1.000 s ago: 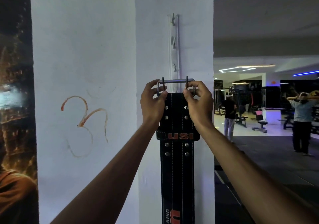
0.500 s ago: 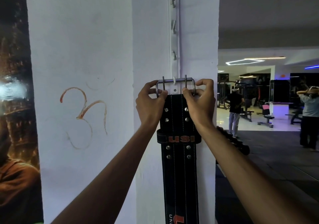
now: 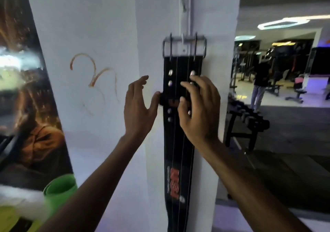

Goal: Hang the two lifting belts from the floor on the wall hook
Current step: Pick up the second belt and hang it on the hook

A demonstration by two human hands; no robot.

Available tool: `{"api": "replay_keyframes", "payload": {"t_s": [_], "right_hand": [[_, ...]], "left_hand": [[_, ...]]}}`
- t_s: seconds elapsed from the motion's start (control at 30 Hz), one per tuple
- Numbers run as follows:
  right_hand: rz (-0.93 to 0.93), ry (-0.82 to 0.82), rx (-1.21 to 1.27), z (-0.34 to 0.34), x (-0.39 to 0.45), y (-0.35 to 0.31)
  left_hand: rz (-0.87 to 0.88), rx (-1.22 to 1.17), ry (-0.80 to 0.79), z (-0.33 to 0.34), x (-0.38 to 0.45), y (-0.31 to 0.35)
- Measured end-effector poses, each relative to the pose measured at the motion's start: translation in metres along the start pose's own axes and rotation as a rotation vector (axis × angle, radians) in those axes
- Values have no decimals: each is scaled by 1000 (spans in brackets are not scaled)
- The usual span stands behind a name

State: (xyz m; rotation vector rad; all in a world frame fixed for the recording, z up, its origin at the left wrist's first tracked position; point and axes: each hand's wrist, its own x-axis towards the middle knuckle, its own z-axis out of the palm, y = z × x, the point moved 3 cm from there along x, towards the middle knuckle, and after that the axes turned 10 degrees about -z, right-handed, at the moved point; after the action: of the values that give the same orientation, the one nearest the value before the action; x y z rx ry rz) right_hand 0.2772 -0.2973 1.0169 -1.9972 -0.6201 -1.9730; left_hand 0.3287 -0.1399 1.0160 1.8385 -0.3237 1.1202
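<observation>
A black leather lifting belt (image 3: pixel 178 142) with red lettering hangs straight down the white pillar. Its metal buckle (image 3: pixel 184 39) sits over the lowest white wall hook (image 3: pixel 183 37) of a vertical hook rail (image 3: pixel 187 8). My left hand (image 3: pixel 139 106) is open beside the belt's left edge, thumb close to the belt loop. My right hand (image 3: pixel 200 106) hovers in front of the belt below the buckle, fingers spread and holding nothing. A second belt is not in view.
The white pillar (image 3: pixel 107 35) has an orange scribble. A poster (image 3: pixel 26 106) covers the wall at left, with a green object (image 3: pixel 59 188) below it. A dumbbell rack (image 3: pixel 246 121) stands right of the pillar. A person (image 3: pixel 259 85) stands far off among gym machines.
Both hands have let go of the buckle and dropped lower, fingers now spread. The belt hangs from the hook by its buckle. The view has moved closer and tilted down.
</observation>
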Motion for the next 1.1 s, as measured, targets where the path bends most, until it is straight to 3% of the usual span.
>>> {"api": "replay_keyframes", "payload": {"t_s": [0.13, 0.33, 0.53, 0.77, 0.93, 1.1], "right_hand": [[9, -239, 74, 14, -103, -51], [210, -638, 275, 20, -259, -156], [291, -1063, 450, 8, -406, -311], [441, -1532, 585, 6, -561, -491], [490, -1830, 584, 21, -704, -573], [687, -1945, 545, 84, -881, -636]], "left_hand": [[-89, 256, -125, -39, -80, -83], [-352, 470, -278, -148, -236, -205], [-838, 586, -453, -296, -409, -286], [-1237, 643, -577, -457, -572, -368], [-1384, 653, -606, -487, -680, -455], [-1471, 664, -658, -482, -799, -577]]}}
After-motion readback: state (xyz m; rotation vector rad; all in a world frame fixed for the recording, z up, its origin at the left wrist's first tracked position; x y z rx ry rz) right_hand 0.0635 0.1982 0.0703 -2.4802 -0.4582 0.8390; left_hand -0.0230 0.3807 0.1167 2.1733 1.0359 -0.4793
